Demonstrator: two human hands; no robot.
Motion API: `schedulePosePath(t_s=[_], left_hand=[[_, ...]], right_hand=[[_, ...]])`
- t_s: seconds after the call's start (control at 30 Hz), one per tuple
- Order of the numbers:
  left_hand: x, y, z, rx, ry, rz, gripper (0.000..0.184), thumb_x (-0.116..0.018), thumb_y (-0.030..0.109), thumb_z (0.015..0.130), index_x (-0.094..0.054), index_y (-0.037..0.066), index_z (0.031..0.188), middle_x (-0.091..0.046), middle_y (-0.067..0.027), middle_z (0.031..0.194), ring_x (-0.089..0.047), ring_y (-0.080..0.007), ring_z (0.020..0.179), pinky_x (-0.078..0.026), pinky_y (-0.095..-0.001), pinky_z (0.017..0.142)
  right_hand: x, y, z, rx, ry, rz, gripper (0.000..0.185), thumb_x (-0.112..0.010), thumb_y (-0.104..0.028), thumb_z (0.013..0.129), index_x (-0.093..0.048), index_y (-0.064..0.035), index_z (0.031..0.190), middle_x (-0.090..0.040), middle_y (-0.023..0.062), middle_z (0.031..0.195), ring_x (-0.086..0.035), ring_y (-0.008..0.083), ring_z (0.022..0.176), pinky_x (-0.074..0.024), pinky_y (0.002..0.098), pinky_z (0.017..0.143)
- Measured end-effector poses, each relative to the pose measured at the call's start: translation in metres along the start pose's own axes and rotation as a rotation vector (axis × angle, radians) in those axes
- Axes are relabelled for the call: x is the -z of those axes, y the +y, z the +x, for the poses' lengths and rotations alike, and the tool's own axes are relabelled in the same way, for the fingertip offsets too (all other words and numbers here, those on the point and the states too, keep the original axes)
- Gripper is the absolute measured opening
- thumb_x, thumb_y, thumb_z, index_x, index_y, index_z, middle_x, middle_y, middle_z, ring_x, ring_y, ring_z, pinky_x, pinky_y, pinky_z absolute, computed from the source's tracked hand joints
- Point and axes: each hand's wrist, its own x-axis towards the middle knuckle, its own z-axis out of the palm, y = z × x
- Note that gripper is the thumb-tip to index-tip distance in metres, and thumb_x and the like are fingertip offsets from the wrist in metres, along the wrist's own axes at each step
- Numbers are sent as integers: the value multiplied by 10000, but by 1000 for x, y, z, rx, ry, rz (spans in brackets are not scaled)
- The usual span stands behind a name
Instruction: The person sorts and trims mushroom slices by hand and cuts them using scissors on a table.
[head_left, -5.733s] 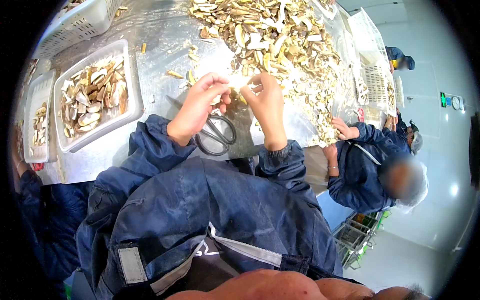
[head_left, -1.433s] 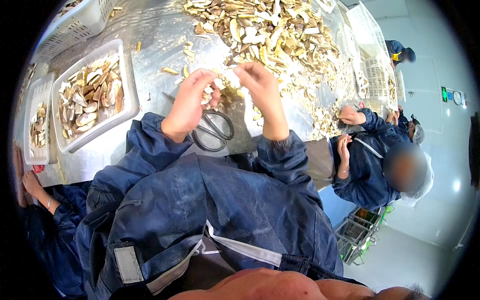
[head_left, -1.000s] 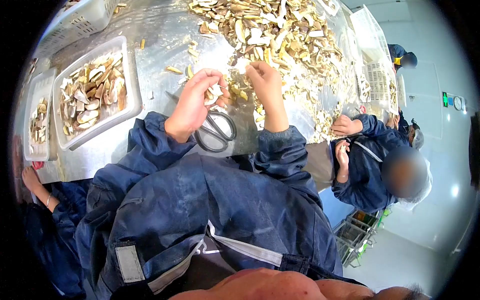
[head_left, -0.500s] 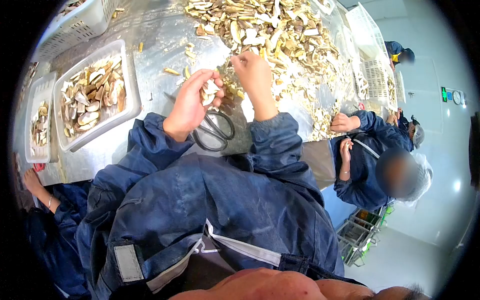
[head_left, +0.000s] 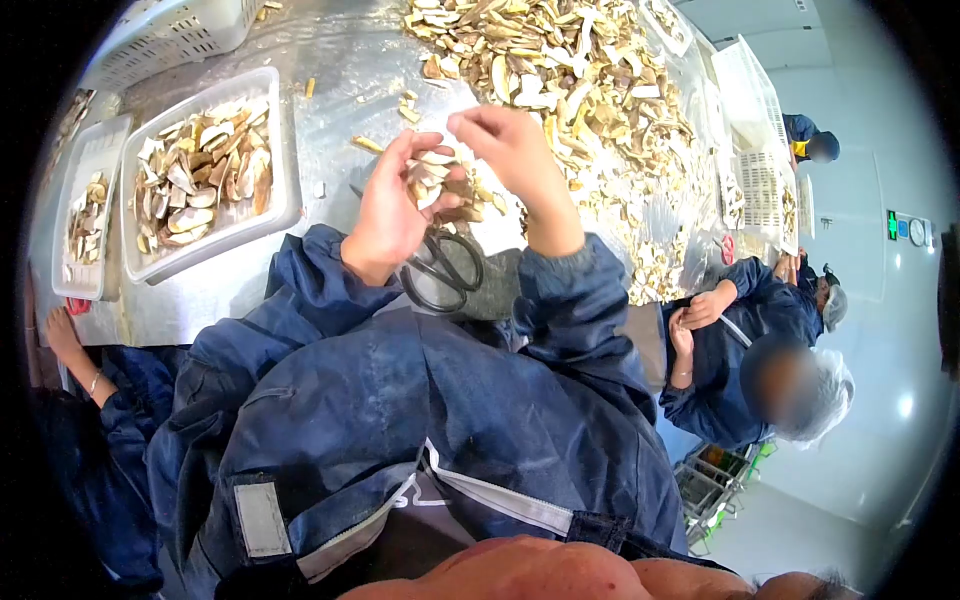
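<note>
In the head view, my left hand is curled, palm up, around several pale mushroom slices. Just to its right, my right hand hangs over the table with thumb and fingertips pinched together. Whatever is between those fingertips, if anything, cannot be made out. Black-handled scissors lie below my hands near the table edge, their blades partly hidden by my left hand. Past my hands spreads a large heap of sliced mushrooms, with smaller bits lying closer to me.
At left on the metal table stand a white tub of larger mushroom slices, a narrower tub and a perforated basket. White baskets line the right side. A co-worker works at right; another person's hand shows at left.
My right hand has come a little closer to my left, and more slices show in the left palm. The co-worker's hands at right have come together. The view has shifted slightly.
</note>
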Motion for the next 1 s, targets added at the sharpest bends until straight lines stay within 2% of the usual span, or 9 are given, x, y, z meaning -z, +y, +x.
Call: schedulePosePath(t_s=[0.07,0.17,0.27,0.4,0.43,0.57,0.67,0.8,1.0], left_hand=[[14,-1,9,-52,-42,-40,250,-507,268,1014,-594,73,1141,-641,-70,1029,-684,-214,848,-554,-337,652],[23,4,16,-127,-88,-55,170,-535,207,994,-589,74,1085,-628,-62,988,-672,-204,821,-525,-330,602],[26,11,17,-141,-70,-75,166,-533,200,994,-584,68,1080,-619,-64,966,-660,-209,788,-504,-323,586],[26,15,16,-181,-43,-61,156,-526,177,994,-576,55,1079,-610,-73,955,-653,-213,776,-495,-326,586],[24,15,14,-185,-36,-57,155,-526,169,992,-576,50,1076,-611,-74,948,-651,-211,774,-496,-324,593],[23,15,12,-191,-66,-2,164,-516,194,1004,-574,80,1107,-620,-49,976,-640,-178,807,-479,-288,615],[18,18,9,-189,-39,17,174,-520,179,999,-577,69,1122,-619,-54,968,-636,-172,798,-482,-285,617],[14,19,8,-163,-16,70,193,-535,159,993,-579,47,1144,-623,-67,963,-632,-165,786,-494,-289,615],[8,19,4,-142,-25,254,255,-592,227,992,-603,67,1191,-626,-14,979,-606,-107,779,-455,-252,599]], right_hand=[[-11,6,31,144,207,-312,268,-709,-241,862,-736,17,930,-729,172,814,-702,298,715,-537,355,676],[-37,27,82,277,409,-563,271,-701,-261,850,-728,4,899,-714,212,849,-696,379,784,-549,436,722],[-58,34,102,290,420,-783,261,-698,-260,837,-719,-4,882,-701,196,843,-695,372,815,-548,461,745],[-55,36,87,209,253,-593,261,-691,-236,811,-709,6,906,-694,218,842,-678,409,792,-529,488,726],[-49,38,81,244,207,-517,247,-675,-190,846,-715,26,961,-706,165,810,-689,312,722,-525,421,664],[-25,22,49,-138,-84,456,305,-610,-118,973,-628,68,1215,-708,63,954,-598,94,744,-496,236,664],[-16,26,37,-167,-192,633,336,-599,-100,981,-588,58,1277,-706,90,1010,-615,114,771,-507,250,675],[-15,20,19,-197,-172,684,308,-577,-96,994,-552,39,1270,-699,88,1001,-621,121,779,-506,251,697],[-14,9,1,-120,-179,487,286,-562,-100,995,-525,12,1255,-693,81,911,-623,113,712,-496,252,633]])
